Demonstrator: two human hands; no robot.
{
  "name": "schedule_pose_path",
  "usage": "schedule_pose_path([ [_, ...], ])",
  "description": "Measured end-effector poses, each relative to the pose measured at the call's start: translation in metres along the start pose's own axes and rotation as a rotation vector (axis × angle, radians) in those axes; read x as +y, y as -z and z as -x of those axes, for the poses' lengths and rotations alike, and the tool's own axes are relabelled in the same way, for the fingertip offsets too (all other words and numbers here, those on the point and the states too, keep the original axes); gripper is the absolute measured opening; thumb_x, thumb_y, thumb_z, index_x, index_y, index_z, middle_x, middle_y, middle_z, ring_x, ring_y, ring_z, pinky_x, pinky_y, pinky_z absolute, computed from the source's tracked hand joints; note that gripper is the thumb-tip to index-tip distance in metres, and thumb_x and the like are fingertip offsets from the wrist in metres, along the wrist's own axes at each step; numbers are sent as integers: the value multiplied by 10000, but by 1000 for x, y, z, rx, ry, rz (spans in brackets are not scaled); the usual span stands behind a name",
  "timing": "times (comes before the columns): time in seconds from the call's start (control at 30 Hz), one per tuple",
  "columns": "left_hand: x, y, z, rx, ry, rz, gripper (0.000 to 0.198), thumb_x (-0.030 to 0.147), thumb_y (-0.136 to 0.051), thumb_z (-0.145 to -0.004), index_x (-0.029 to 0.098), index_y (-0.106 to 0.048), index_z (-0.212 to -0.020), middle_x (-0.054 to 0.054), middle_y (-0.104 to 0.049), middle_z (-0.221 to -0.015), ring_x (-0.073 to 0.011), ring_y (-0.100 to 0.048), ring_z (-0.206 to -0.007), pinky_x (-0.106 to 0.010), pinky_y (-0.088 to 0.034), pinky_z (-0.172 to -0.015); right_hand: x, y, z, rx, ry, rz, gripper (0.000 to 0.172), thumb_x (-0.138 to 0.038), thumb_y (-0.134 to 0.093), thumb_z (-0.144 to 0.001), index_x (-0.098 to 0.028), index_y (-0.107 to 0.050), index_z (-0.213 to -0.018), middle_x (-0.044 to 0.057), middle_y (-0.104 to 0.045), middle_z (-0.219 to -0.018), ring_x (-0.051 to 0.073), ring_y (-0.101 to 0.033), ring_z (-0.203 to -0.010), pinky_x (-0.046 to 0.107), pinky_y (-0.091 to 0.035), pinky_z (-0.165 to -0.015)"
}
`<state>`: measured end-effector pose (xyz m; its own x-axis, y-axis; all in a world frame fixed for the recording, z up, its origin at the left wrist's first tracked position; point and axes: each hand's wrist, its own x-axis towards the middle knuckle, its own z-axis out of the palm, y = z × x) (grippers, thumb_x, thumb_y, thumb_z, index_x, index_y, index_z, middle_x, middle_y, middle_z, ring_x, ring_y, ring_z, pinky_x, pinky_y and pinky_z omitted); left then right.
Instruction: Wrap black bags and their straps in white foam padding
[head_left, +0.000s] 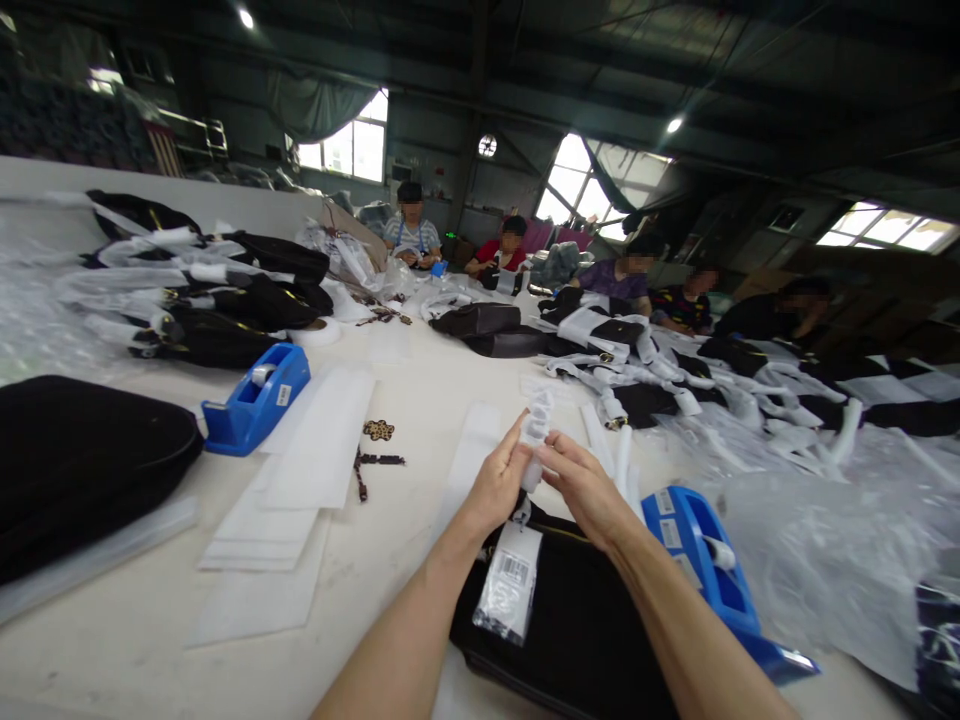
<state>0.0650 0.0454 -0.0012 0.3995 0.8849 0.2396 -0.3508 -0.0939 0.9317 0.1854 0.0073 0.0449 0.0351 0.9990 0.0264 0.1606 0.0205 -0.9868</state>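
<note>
A black bag (570,620) with a zipper lies on the table in front of me. Over its top edge, my left hand (501,478) and my right hand (581,485) are both closed on a piece of white foam wrap (537,425), which stands up between their fingers. What the wrap covers, if anything, is hidden. Below my left hand, a tag in a clear plastic sleeve (511,580) with a barcode hangs over the bag.
Blue tape dispensers stand at left (259,400) and right (701,560). White foam sheets (300,480) and a leopard-patterned charm (379,430) lie left of me. Wrapped black bags (217,330) are piled beyond. Several people sit across the table (420,385).
</note>
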Motion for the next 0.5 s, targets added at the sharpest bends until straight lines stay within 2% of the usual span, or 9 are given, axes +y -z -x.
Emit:
schedule_pose_path([
  [0.07,-1,4,0,27,-38,-28,650,558,-486,-906,220,-404,-1454,-101,-638,-1212,-230,-578,-1138,-350,-452,-981,-1,-2,-6,1,12,73,411,-552,-557,-837,-249,-601,-1111,44,-699,-1031,248,-628,-1004,417,-483,-899],
  [0.13,-2,8,-1,66,-58,-52,681,566,-455,-919,204,-345,-1485,-116,-512,-1402,-237,-435,-1324,-359,-336,-1105,-7,1,-8,26,16,166,515,-604,-539,-845,-278,-560,-1243,63,-647,-1223,265,-577,-1152,452,-447,-984],
  [0.17,-2,11,-1,68,-35,-48,711,560,-453,-923,190,-287,-1507,-125,-487,-1425,-237,-405,-1349,-367,-300,-1129,-11,6,-6,59,6,211,568,-627,-525,-849,-290,-524,-1307,71,-587,-1333,271,-521,-1243,470,-407,-1039],
  [0.23,-4,16,-3,36,51,-22,821,514,-518,-905,160,-135,-1540,-148,-543,-1350,-246,-474,-1285,-399,-321,-1109,-18,23,2,130,-41,262,635,-665,-486,-858,-287,-485,-1369,87,-481,-1457,277,-412,-1359,500,-324,-1116],
  [0.3,-6,21,-7,63,110,-30,940,442,-619,-851,138,-59,-1541,-152,-586,-1269,-251,-543,-1188,-410,-377,-1055,-22,45,17,162,-99,242,632,-677,-477,-859,-250,-546,-1318,122,-500,-1439,292,-421,-1358,521,-316,-1124],
  [0.37,-6,23,-10,201,80,-91,951,409,-663,-815,126,-107,-1533,-176,-527,-1333,-261,-520,-1212,-405,-380,-1051,-25,67,38,192,-129,174,580,-662,-546,-830,-228,-624,-1207,146,-580,-1352,304,-502,-1291,522,-377,-1090],
  [0.43,4,22,-11,325,-26,-137,872,450,-645,-828,134,-207,-1513,-192,-437,-1423,-274,-462,-1284,-404,-350,-1086,-31,84,62,287,-88,110,527,-651,-621,-780,-233,-669,-1096,148,-650,-1247,311,-584,-1198,515,-453,-1027],
  [0.5,29,16,-5,315,-207,-117,786,525,-589,-859,175,-278,-1491,-170,-411,-1459,-278,-439,-1320,-414,-327,-1115,-41,95,90,424,58,92,475,-637,-630,-778,-249,-675,-1048,141,-682,-1179,311,-637,-1113,509,-506,-960],
])
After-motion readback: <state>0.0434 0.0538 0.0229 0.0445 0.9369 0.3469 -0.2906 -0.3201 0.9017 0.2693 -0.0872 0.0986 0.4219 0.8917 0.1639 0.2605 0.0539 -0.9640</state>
